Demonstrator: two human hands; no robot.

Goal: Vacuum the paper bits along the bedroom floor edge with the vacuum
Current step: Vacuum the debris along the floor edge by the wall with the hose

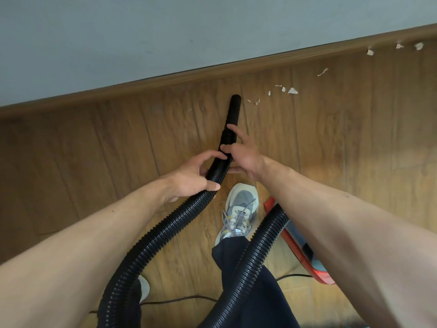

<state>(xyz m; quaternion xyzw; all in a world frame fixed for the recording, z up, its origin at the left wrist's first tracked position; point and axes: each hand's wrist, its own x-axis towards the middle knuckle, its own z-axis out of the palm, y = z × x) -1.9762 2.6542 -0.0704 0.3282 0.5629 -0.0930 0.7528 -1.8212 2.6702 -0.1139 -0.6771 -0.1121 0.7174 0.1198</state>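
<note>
My left hand (196, 172) curls around the black ribbed hose (186, 207), and my right hand (241, 155) pinches it just ahead. The nozzle (234, 110) points toward the baseboard (212, 73). The paper bits (292, 91) lie on the floor (94, 150) at its right.

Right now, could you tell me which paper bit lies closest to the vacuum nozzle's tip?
The tiny paper bit just right of the nozzle tip; the larger bits lie farther right, toward the baseboard.

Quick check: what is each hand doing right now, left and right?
Left hand: grips the vacuum hose.
Right hand: fingers curled round the same hose, nearer the nozzle.
</note>
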